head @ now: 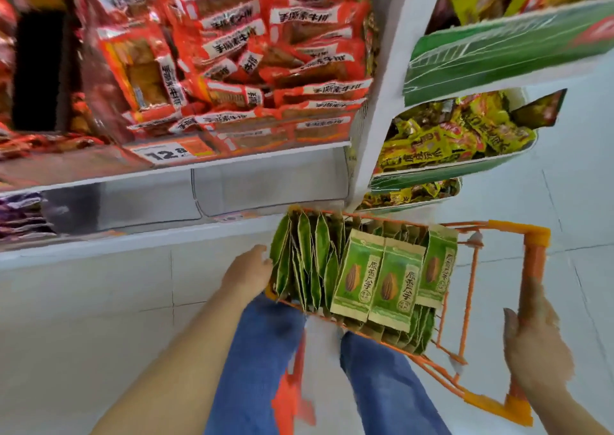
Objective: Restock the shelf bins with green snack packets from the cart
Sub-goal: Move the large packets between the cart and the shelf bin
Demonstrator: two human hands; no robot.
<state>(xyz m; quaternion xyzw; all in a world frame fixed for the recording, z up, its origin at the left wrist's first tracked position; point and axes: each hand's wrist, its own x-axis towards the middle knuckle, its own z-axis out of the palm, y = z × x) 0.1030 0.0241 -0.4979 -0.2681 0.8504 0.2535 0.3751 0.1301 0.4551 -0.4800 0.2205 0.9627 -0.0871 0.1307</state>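
Left hand (249,270): at the cart (535,235) rim beside the upright green packets (309,261); finger state unclear.
Right hand (535,341): fingers wrapped on cart handle.
Tip: steady cart, pinch several packets together.

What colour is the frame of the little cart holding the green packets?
Orange; the cart frame shows clearly in the head view.

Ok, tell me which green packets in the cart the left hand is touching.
The upright row standing on edge at the cart's left end; the left hand rests against it. The three face-up packets lie apart, further right.
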